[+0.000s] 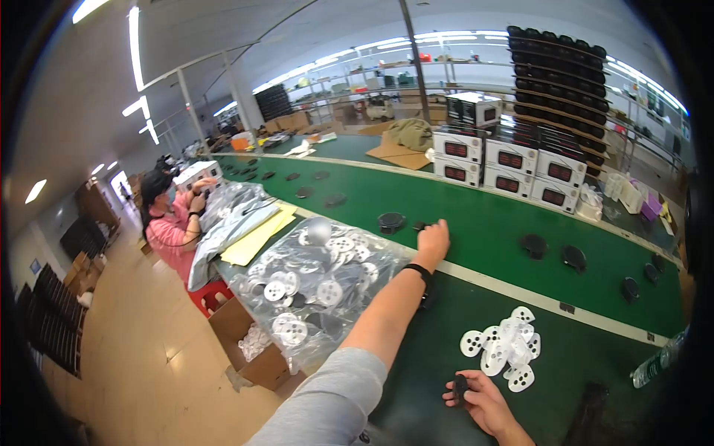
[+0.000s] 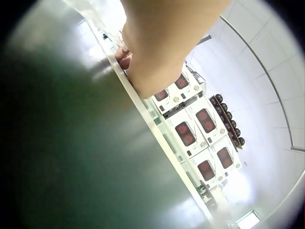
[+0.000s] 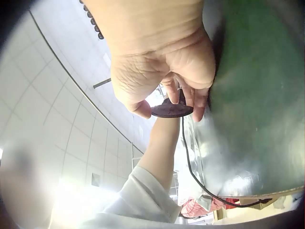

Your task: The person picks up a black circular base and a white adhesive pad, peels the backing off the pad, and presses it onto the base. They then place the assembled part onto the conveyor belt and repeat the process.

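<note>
Stretched out over the green belt, my left hand curls its fingers at a small black part, which sticks out past the fingertips. In the left wrist view the forearm hides most of that hand. Near the front of the bench, my right hand holds a black round part by its edge. The right wrist view shows this part as a flat disc with a narrower body behind it, between thumb and fingers. Beyond the right hand lies a loose pile of white rounded pieces with dark holes.
Several black round parts lie spread along the belt. A clear plastic bag of white discs lies left of my arm. Printed boxes are stacked beyond the belt. A bottle stands right; another person works left.
</note>
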Action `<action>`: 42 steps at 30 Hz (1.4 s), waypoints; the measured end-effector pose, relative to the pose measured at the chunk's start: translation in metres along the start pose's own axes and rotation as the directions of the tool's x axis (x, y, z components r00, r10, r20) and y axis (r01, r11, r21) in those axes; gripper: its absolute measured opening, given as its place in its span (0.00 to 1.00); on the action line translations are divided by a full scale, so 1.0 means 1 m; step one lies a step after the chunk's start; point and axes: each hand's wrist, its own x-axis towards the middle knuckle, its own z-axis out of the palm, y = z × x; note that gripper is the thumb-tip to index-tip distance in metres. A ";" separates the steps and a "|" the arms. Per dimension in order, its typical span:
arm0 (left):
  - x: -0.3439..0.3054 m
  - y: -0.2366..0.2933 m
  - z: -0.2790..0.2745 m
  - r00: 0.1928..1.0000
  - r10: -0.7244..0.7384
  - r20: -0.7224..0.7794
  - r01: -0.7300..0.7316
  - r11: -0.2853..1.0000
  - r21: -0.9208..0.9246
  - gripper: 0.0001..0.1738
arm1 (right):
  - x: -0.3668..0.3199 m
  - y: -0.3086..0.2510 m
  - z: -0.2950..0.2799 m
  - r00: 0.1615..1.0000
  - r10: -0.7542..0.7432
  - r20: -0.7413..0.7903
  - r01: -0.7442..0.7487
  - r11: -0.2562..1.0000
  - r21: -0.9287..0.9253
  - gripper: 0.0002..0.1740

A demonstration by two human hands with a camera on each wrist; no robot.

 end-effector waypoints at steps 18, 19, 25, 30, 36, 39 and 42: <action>-0.029 -0.002 -0.026 0.993 0.029 -0.117 -0.059 0.964 -0.260 0.20 | -0.003 0.006 0.002 0.997 -0.083 0.003 0.081 0.972 -0.221 0.34; -0.030 -0.004 -0.038 0.988 -0.016 -0.156 -0.035 0.948 -0.318 0.19 | -0.001 0.007 0.003 0.996 -0.088 0.018 0.089 0.977 -0.191 0.34; 0.001 -0.017 -0.044 0.923 -0.335 -0.188 0.029 0.550 -0.835 0.14 | 0.000 0.009 -0.010 0.995 -0.060 0.077 0.079 0.958 -0.276 0.33; -0.082 0.001 -0.142 0.867 0.285 0.409 0.498 -0.497 -0.710 0.15 | -0.008 0.001 0.005 0.990 -0.131 -0.047 0.130 0.991 -0.032 0.25; -0.207 0.008 -0.180 0.831 0.471 0.295 0.484 -0.353 -0.801 0.41 | -0.013 -0.018 -0.004 0.939 -0.341 -0.042 0.341 0.940 -0.008 0.24; -0.228 0.009 -0.170 0.803 0.534 0.263 0.501 -0.366 -0.785 0.36 | -0.014 -0.025 -0.005 0.906 -0.417 -0.070 0.413 0.909 -0.061 0.25; -0.237 0.015 -0.163 0.810 0.508 0.293 0.496 -0.325 -0.805 0.36 | -0.015 -0.028 -0.010 0.890 -0.449 -0.077 0.441 0.892 -0.099 0.25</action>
